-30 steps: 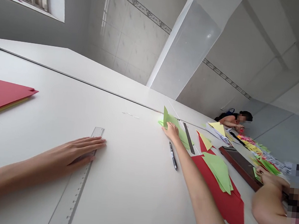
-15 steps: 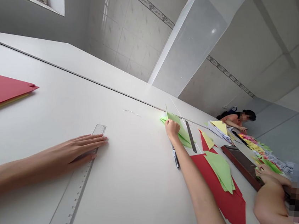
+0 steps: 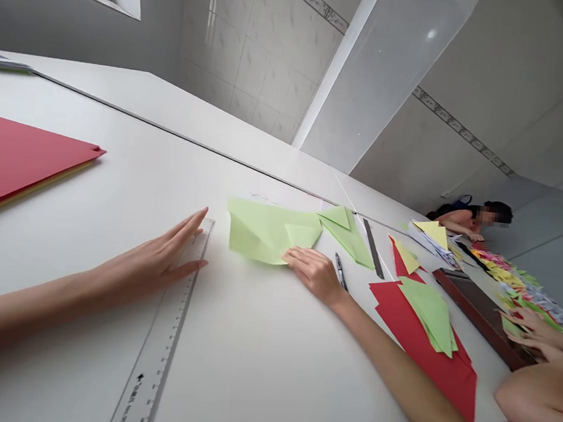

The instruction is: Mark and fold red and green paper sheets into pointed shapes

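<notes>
Paper sheet (image 3: pixel 262 232), pale green, thin and matte, lies at ten o'clock from my right hand (image 3: pixel 313 271); far-left corner curls, near edge bows softly, one lighter triangular patch by right end. My right fingers grasp its near-right edge, bunched together; thumb hidden. My left hand (image 3: pixel 166 252) lies flat over clear plastic ruler (image 3: pixel 158 359), fingers straight, thumb spread, grasping nothing. Folded green papers (image 3: pixel 347 235), crisp triangles, at one o'clock from right hand; slim pen (image 3: pixel 340 269) at three, smooth white table (image 3: pixel 243 381) below.
</notes>
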Available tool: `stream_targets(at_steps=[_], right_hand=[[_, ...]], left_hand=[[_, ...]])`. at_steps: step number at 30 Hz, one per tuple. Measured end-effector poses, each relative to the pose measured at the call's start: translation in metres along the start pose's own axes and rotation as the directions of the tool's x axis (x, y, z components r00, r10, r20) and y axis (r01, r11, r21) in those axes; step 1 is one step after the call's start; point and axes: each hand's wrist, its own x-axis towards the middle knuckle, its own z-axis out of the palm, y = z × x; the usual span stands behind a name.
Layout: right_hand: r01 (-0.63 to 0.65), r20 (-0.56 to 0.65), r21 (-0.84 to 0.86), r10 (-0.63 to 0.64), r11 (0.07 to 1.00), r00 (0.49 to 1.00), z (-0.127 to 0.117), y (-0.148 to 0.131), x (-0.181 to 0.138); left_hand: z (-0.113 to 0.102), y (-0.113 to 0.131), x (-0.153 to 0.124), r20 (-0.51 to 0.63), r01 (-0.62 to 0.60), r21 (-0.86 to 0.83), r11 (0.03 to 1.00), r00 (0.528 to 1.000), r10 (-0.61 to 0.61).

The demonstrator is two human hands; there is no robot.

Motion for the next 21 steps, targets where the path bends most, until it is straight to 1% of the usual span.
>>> stream_targets(at_steps=[1,3,5,7,8,10,13,14,16,18,19,20,21], right_hand=[[0.01,-0.002,0.027,-0.01,1.0,1.0,0.0,-0.002,-0.004],[0.012,0.004,0.075,-0.013,0.997,1.0,-0.003,-0.005,-0.01],[0.002,0.027,0.113,-0.005,0.994,1.0,-0.009,-0.007,-0.014],[-0.012,0.063,0.144,0.003,0.989,0.998,-0.015,-0.008,-0.016],[-0.018,0.082,0.157,0.005,0.987,0.997,-0.017,-0.009,-0.017],[-0.027,0.113,0.176,0.007,0.984,0.994,-0.022,-0.01,-0.019],[-0.03,0.136,0.191,0.004,0.981,0.991,-0.024,-0.015,-0.023],[-0.033,0.138,0.191,0.006,0.981,0.99,-0.025,-0.017,-0.024],[-0.05,0.134,0.175,0.026,0.983,0.991,-0.026,-0.02,-0.026],[-0.107,0.108,0.129,0.093,0.986,0.99,-0.027,-0.018,-0.026],[-0.158,0.082,0.092,0.15,0.983,0.985,-0.028,-0.015,-0.027],[-0.226,0.046,0.048,0.224,0.973,0.974,-0.029,-0.011,-0.028],[-0.309,0.003,-0.001,0.309,0.951,0.951,-0.03,-0.005,-0.03]], left_hand=[[-0.002,-0.002,-0.001,0.039,-0.021,0.006,1.0,0.999,0.021],[-0.004,-0.003,0.0,0.101,-0.1,0.033,0.994,0.99,0.096],[-0.005,-0.001,0.002,0.121,-0.195,0.068,0.978,0.975,0.186],[-0.004,0.001,0.004,0.113,-0.261,0.09,0.961,0.961,0.25],[-0.002,0.002,0.006,0.087,-0.279,0.095,0.956,0.959,0.271],[0.002,0.003,0.009,0.04,-0.279,0.095,0.956,0.96,0.277],[0.007,0.0,0.012,0.004,-0.244,0.1,0.965,0.97,0.244],[0.008,-0.002,0.012,0.003,-0.26,0.106,0.96,0.965,0.261],[0.009,-0.007,0.014,0.027,-0.339,0.096,0.936,0.941,0.338],[0.011,-0.014,0.015,0.065,-0.409,0.055,0.911,0.912,0.405],[0.012,-0.017,0.016,0.09,-0.422,0.03,0.906,0.904,0.418],[0.014,-0.021,0.017,0.106,-0.422,0.011,0.907,0.902,0.418],[0.016,-0.025,0.017,0.115,-0.419,-0.002,0.908,0.902,0.417]])
